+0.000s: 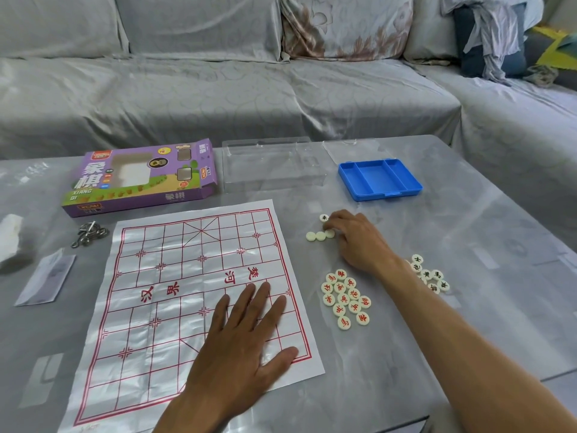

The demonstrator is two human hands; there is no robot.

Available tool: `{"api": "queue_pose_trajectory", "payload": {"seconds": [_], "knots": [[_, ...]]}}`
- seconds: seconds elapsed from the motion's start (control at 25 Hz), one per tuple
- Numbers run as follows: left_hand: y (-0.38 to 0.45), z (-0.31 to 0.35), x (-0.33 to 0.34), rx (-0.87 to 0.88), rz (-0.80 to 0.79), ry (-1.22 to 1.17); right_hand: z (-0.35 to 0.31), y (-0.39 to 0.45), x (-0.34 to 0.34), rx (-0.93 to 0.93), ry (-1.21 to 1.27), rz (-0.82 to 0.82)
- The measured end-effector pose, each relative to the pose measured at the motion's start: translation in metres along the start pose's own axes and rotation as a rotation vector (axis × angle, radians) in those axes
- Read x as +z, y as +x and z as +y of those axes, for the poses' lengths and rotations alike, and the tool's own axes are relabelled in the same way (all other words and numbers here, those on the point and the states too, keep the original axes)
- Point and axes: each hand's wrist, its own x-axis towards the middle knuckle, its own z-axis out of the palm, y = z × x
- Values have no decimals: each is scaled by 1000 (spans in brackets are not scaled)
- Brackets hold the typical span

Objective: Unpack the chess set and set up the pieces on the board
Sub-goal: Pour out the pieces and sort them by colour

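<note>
A paper xiangqi board point(175, 295) with red lines lies flat on the grey table. My left hand point(246, 342) presses on its near right part with fingers straight. My right hand point(356, 239) reaches right of the board, its curled fingertips on a face-down cream piece point(329, 234) in a short row of blank-side pieces point(316, 236). A black-lettered piece point(324, 217) lies just beyond. Several red-lettered pieces point(345, 298) cluster beside the board. Black-lettered pieces point(431, 275) lie behind my right forearm, partly hidden.
The purple chess box point(140, 179) lies open at the back left. A clear plastic lid point(271, 164) and a blue tray point(379, 179) sit behind. Metal rings point(89, 234), a folded leaflet point(46, 279) and white tissue point(11, 235) lie left. A covered sofa point(218, 82) stands beyond.
</note>
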Motion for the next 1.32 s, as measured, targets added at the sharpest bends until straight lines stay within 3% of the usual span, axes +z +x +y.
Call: {"api": "queue_pose_trajectory", "payload": {"seconds": [0.4,0.6,0.8,0.84,1.0,1.16,1.32], "knots": [[0,-2,6,6,36,-10,24,-11,-12,297,299,211],[0,0,1,4,38,3,21,-12,-19,300,332,38],[-1,2,-1,7,21,-8,6,-26,-31,209,381,-378],[-1,1,1,2,31,-2,5,-26,-31,203,398,-374],[-1,2,0,3,-4,1,3,-12,-19,184,323,-43],[1,1,-1,-1,1,-11,-4,0,-6,46,121,-33],[0,1,-1,5,-31,18,0,0,-8,160,211,57]]}}
